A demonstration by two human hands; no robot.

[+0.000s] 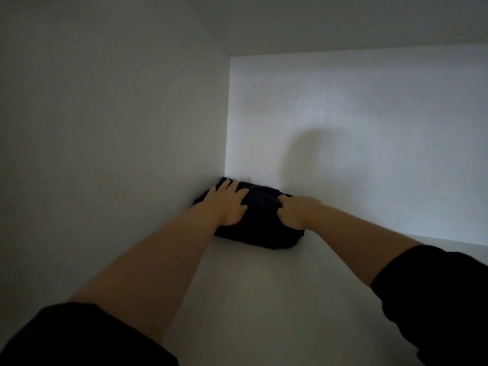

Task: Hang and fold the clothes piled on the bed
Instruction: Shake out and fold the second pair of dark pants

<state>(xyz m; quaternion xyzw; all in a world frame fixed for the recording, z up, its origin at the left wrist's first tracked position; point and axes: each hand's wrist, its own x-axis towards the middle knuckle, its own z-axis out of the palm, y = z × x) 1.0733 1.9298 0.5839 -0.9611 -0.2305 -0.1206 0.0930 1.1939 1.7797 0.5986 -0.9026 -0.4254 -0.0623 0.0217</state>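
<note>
- Finds the folded dark garment (264,207) on the white shelf (250,286), tucked into the far left corner against the side wall (132,128) and back wall (369,114).
- Presses on its top with the left hand (229,204), fingers straight and spread.
- Touches its right end with the right hand (295,212), fingers curled. Too blurred to tell whether pinching cloth or only pushing.
- Looks like one piece folded and nearly stowed, needing only release.
- Shows no bed, pile or hangers, so leaves the remaining work unknown.
</note>
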